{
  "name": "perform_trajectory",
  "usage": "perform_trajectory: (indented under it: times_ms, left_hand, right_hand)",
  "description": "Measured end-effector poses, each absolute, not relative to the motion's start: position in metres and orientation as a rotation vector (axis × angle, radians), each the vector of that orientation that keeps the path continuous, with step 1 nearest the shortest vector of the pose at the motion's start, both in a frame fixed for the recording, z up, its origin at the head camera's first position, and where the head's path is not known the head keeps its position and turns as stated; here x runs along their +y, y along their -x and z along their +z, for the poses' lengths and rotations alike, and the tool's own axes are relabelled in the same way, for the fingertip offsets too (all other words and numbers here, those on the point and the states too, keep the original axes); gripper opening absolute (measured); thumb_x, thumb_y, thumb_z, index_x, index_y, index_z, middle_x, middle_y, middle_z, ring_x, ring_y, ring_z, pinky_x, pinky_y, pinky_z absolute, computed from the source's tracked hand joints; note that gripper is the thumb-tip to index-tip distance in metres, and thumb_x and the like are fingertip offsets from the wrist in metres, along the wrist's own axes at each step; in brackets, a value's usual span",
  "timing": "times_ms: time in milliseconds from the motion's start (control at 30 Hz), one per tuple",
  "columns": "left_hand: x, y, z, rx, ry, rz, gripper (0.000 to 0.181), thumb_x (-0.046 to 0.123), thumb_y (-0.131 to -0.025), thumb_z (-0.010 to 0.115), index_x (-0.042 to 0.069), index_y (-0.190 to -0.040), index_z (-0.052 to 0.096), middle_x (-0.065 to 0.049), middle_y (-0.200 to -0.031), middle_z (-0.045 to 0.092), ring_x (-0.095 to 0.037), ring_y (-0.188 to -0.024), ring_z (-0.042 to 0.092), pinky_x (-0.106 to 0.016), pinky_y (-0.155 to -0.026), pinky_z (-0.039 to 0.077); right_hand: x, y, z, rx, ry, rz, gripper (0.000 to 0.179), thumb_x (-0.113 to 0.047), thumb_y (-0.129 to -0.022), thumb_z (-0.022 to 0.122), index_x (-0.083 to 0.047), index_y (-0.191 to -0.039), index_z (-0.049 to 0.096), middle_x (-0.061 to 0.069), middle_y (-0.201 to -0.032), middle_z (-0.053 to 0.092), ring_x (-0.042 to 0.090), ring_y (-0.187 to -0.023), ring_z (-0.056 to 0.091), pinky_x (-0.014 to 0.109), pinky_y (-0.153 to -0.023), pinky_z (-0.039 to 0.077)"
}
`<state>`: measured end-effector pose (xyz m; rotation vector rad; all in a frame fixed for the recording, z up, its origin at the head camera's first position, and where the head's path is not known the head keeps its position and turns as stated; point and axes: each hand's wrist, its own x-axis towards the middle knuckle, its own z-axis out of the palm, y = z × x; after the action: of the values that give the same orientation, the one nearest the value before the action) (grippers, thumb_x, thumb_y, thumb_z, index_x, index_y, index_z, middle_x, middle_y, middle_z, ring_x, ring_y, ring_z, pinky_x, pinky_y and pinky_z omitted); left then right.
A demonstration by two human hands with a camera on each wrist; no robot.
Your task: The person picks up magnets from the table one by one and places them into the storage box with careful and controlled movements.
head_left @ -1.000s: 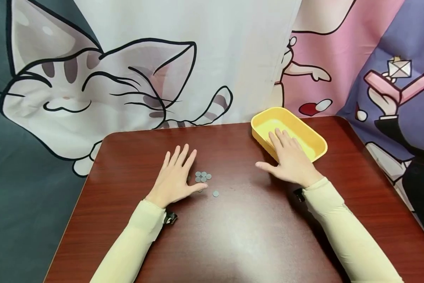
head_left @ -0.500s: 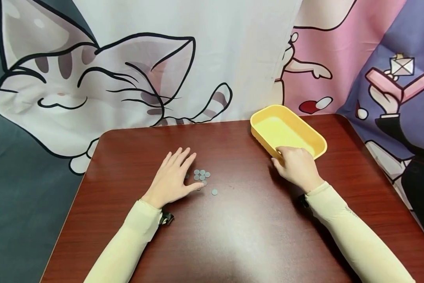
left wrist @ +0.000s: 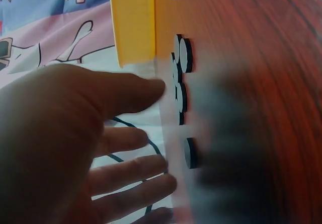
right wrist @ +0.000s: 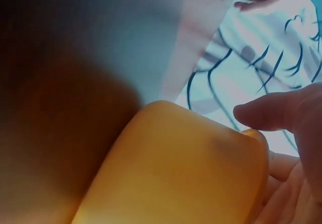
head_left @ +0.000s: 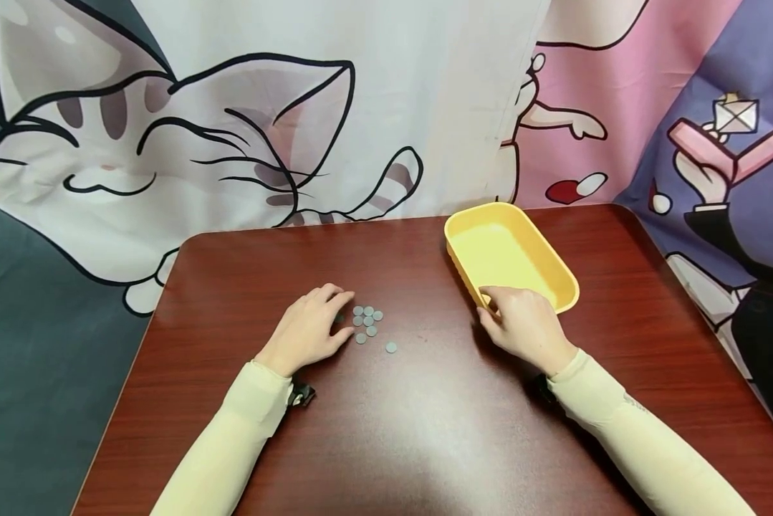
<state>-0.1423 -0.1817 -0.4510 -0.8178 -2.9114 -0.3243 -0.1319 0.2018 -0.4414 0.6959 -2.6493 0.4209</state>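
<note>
Several small flat grey discs (head_left: 369, 321) lie in a loose cluster on the table, one a little apart toward the front right. My left hand (head_left: 309, 330) hovers just left of them, fingers loosely bent and nothing between them. A single disc (left wrist: 190, 153) stands out below its fingers in the left wrist view. With my right hand (head_left: 526, 326) I grip the near-left rim of a shallow yellow plastic tray (head_left: 557, 276), thumb outside and fingers over the inner side. In the right wrist view the tray's outer wall (right wrist: 186, 158) fills the lower middle.
The dark reddish wooden table (head_left: 386, 437) carries the tray at its back right. Behind it hangs a curtain (head_left: 425, 93) printed with a cartoon cat and other figures. A black object (head_left: 769, 344) stands beyond the table's right edge.
My right hand has gone from spread over the tray to gripping its rim, and the tray has shifted nearer and left. My left hand's fingers have drawn in from spread to bent.
</note>
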Motion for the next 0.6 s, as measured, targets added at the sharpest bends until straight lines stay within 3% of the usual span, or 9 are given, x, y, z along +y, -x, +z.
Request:
perform_trajectory:
  times_ms: [167,400,600]
  left_hand:
    - [-0.184,0.143,-0.451,-2.908,0.85,-0.318,0.04,0.022,-0.089,0.078,0.007,-0.125,0.07,-0.006,-0.114,0.066,-0.025,-0.099,0.067,-0.042,-0.089,0.057]
    - [-0.187,0.147,-0.456,-2.905,0.857,-0.341,0.024,0.016,-0.09,0.075,0.007,-0.112,0.072,-0.007,-0.105,0.064,-0.026,-0.096,0.065,-0.042,-0.09,0.055]
    - [-0.189,0.149,-0.461,-2.895,0.869,-0.336,0.018,0.014,-0.09,0.074,0.007,-0.106,0.069,-0.007,-0.1,0.061,-0.026,-0.091,0.061,-0.041,-0.086,0.054]
  right_hand:
    - [0.183,0.117,-0.443,-2.673,-0.748,0.496,0.029,-0.019,-0.085,0.073,-0.006,-0.111,0.073,-0.001,-0.072,0.069,0.014,-0.06,0.064,0.04,-0.055,0.052]
    - [0.154,0.088,-0.448,-2.647,-0.849,0.594,0.045,-0.021,-0.086,0.077,0.0,-0.125,0.069,-0.002,-0.078,0.07,0.007,-0.063,0.064,0.035,-0.06,0.055]
    - [0.132,0.063,-0.445,-2.693,-0.934,0.64,0.064,-0.019,-0.081,0.079,0.005,-0.137,0.058,0.0,-0.09,0.071,0.01,-0.077,0.067,0.036,-0.073,0.058]
